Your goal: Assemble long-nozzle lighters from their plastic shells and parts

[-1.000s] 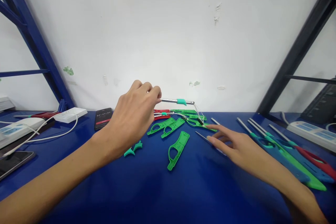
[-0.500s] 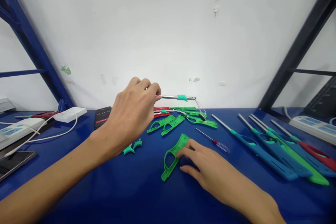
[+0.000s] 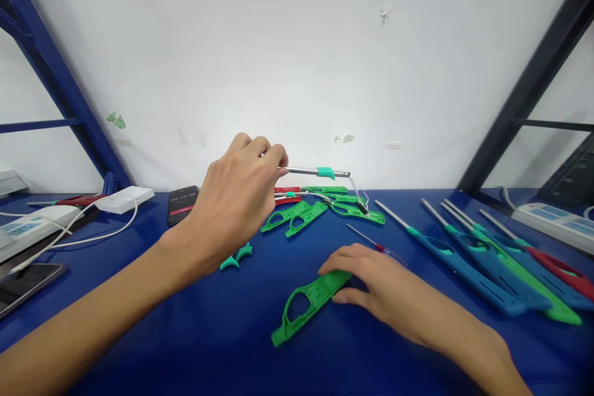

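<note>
My left hand (image 3: pixel 245 198) is raised, closed around a thin metal lighter tube (image 3: pixel 304 170). A teal collar (image 3: pixel 325 172) sits near the tube's right end, and white wires with a small black part (image 3: pixel 362 207) dangle from that end. Down at the table, my right hand (image 3: pixel 371 278) has its fingers and thumb around the upper end of a green lighter handle shell (image 3: pixel 312 300), hollow side showing. The shell's loop points toward the lower left. Just beyond my right hand lies a screwdriver (image 3: pixel 380 247), its clear handle partly hidden.
Several green shells (image 3: pixel 306 218) and red shells (image 3: pixel 288 200) lie at the back. Small teal pieces (image 3: pixel 236 257) rest left of centre. Assembled lighters (image 3: pixel 464 269) line the right side. A phone timer (image 3: pixel 182 204), power strips (image 3: pixel 37 226) and cables are on the left.
My right hand has closed on the green shell and turned it, its loop end swinging down and left. My left hand with the tube has shifted slightly right.
</note>
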Demonstrator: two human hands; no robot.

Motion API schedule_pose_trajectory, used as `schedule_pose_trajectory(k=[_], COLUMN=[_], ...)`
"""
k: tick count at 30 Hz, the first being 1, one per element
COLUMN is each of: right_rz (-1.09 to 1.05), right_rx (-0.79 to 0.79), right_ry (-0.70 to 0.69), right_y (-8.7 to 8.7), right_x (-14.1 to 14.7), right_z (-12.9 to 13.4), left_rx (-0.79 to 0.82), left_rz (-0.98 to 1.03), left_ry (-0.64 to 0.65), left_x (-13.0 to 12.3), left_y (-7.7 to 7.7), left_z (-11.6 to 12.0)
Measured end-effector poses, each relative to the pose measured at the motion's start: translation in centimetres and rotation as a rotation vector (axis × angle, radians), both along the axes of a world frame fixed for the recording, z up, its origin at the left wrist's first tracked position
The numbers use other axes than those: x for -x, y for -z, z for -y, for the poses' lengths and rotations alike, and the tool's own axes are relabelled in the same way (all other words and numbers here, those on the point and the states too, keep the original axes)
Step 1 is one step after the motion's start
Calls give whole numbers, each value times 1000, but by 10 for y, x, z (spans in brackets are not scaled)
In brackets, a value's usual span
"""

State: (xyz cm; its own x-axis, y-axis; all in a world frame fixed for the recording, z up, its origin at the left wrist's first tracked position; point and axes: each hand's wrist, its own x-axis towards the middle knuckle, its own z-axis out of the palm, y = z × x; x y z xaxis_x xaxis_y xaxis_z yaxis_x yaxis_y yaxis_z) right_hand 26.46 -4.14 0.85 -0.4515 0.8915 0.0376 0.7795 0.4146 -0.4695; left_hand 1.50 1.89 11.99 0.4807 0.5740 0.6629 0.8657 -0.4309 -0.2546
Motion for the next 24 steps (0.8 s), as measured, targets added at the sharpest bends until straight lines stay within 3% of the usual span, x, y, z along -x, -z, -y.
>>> schedule_pose_trajectory(k=[7, 15, 18, 24], right_rz=[-8, -196, -275, -326], right_rx=[-113, -415, -474, -418], right_ry=[213, 587, 595, 485], right_y=[-4, -35, -39, -34], right_x=[-30, -58, -51, -33], right_z=[-3, 0, 2, 4], left_rx=[-8, 120, 154, 198], left_rz=[6, 14, 15, 22], left_ry=[41, 107, 141, 283], left_x=[1, -2, -4, -7], left_y=[3, 6, 8, 14], left_z=[-2, -3, -3, -2])
